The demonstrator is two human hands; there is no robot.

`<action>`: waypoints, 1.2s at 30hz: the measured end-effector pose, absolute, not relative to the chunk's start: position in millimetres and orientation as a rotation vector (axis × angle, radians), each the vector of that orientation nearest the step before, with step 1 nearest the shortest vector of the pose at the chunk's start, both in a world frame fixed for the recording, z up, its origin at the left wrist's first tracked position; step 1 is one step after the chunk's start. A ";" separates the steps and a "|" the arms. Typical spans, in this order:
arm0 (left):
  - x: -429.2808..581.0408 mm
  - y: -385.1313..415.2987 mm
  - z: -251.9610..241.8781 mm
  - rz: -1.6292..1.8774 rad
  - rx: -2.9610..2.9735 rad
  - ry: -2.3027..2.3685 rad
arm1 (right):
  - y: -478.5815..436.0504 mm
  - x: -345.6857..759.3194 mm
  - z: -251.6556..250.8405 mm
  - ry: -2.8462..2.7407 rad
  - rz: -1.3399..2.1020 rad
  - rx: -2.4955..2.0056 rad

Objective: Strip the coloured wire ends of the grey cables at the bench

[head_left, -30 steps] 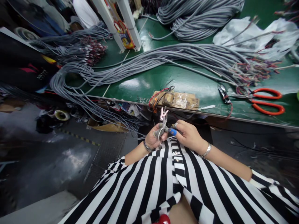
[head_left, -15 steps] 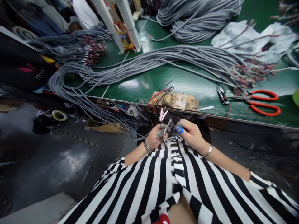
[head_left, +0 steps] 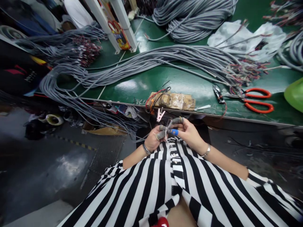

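In front of my striped shirt, my left hand pinches a thin grey cable between its covered thumb and fingertips. My right hand meets it there, blue-wrapped thumb and grey-covered forefinger closed on the cable's upper end. The fingertips partly hide that end, and its fine wires are too small to make out. Just beyond my hands, a pink clothespin sticks up near the bench edge. Behind it lies a worn wooden block with red and black leads.
A long bundle of grey cables crosses the green bench and droops over its front edge at left. Orange-handled scissors and small cutters lie at right, near a green rounded object. A white post stands at the back.
My right hand has moved left against my left hand, its thumb and forefinger now at the cable held there. The whole view has shifted slightly.
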State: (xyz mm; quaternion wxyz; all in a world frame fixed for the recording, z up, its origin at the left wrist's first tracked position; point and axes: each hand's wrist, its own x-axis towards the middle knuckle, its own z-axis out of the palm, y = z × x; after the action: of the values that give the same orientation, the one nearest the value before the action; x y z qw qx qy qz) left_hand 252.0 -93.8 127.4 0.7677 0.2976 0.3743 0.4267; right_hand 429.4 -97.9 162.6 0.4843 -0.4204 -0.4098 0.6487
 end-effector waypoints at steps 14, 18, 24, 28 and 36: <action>251.6 -93.0 121.8 0.932 0.623 0.792 | -91.0 419.6 155.6 -0.666 1.649 -1.040; 252.7 -91.7 122.4 0.943 0.633 0.785 | -92.4 418.5 152.6 -0.667 1.690 -0.979; 250.6 -92.4 118.6 0.885 0.667 0.853 | -87.7 419.6 156.0 -0.459 1.877 -0.671; 248.9 -92.6 119.7 0.855 0.736 0.863 | -83.7 426.1 161.0 -0.394 1.877 -0.685; 255.0 -90.7 125.2 0.968 0.725 0.866 | -104.7 420.8 156.1 -0.765 1.891 -0.847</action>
State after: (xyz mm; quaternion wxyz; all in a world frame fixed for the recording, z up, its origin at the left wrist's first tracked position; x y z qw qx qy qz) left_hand 255.0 -90.7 125.2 0.7361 0.3298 0.3942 0.4405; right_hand 420.8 -104.7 156.1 0.4497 -0.3426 -0.3092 0.7648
